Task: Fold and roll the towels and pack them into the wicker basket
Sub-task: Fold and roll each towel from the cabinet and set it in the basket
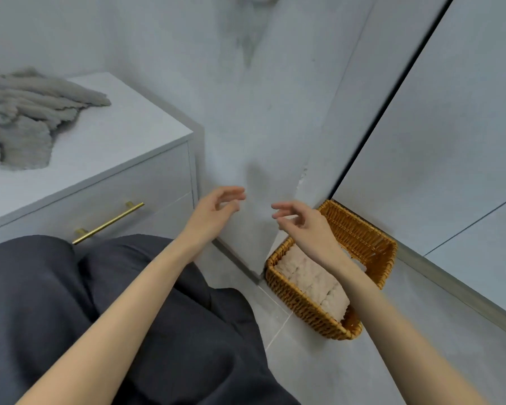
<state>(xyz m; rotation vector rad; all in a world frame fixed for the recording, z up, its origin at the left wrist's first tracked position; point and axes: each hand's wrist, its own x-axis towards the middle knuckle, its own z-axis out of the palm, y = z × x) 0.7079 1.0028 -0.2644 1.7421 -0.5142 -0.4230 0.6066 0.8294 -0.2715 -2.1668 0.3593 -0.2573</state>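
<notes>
1. Holding both hands up in front of me, empty: my left hand [216,209] and my right hand [301,222] hang in the air, the fingers [235,192] loosely curled and spread, gripping no cloth.
2. The wicker basket [298,302] sits on the floor [319,372] in the corner, below my right wrist. Pale rolled towels [313,279] are packed along its near side, and the far side looks unfilled.
3. The grey towels [27,118] lie in a loose, unfolded heap on the bench [123,133] to my left, well apart from both hands.
4. I judge I am between towels, with fetching from the heap as the step in hand. That calls for turning left, reaching up and taking one towel by an edge so it comes free of the rest.
5. Hard to make out: how many grey towels there are, since the heap runs off the left edge, and how many rolls the basket holds, since my forearm covers part of it.
</notes>
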